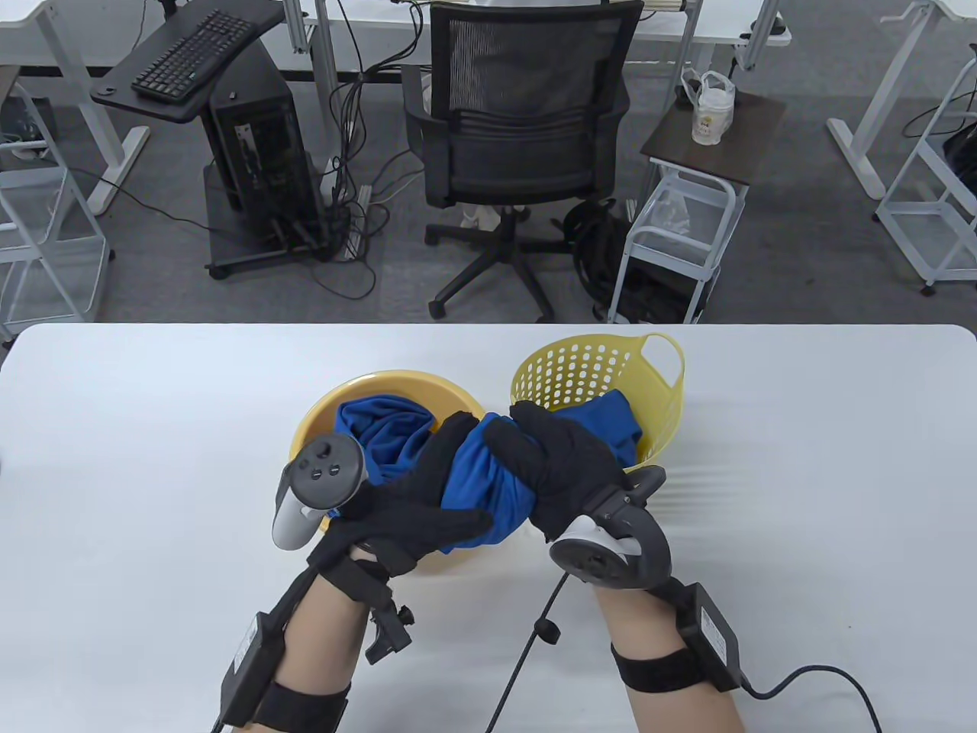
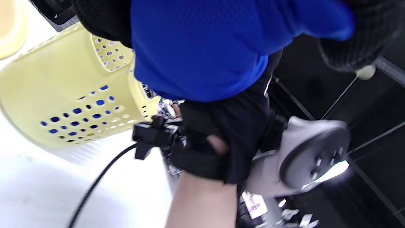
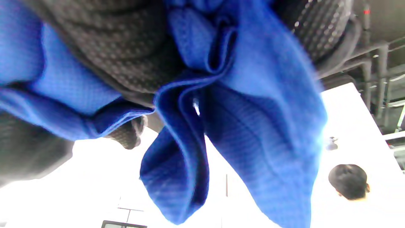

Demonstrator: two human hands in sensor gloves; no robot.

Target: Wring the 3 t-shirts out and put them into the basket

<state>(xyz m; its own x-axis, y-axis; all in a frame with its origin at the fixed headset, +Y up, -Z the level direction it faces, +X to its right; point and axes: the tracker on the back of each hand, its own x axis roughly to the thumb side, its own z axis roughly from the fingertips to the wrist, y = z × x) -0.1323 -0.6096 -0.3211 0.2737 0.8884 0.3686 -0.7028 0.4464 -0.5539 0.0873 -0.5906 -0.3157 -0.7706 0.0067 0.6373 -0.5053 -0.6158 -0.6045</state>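
Both gloved hands wring one twisted blue t-shirt point(image 1: 488, 492) above the gap between a yellow bowl point(image 1: 317, 420) and a yellow perforated basket point(image 1: 664, 397). My left hand point(image 1: 439, 496) grips its left end, and my right hand point(image 1: 553, 462) grips its right end. A second blue t-shirt point(image 1: 382, 435) lies in the bowl. A third blue shirt point(image 1: 607, 416) sits in the basket. In the left wrist view the held shirt point(image 2: 202, 47) fills the top, with the basket point(image 2: 63, 95) to the left and the right hand point(image 2: 227, 139) below. In the right wrist view, folds of the shirt point(image 3: 253, 133) hang under the gloved fingers point(image 3: 126, 57).
The white table point(image 1: 153, 473) spreads on both sides of the bowl and basket. A glove cable point(image 1: 527, 649) trails toward the front edge. Beyond the far edge stand an office chair point(image 1: 519, 137), a computer tower point(image 1: 259, 153) and a small side cart point(image 1: 687, 221).
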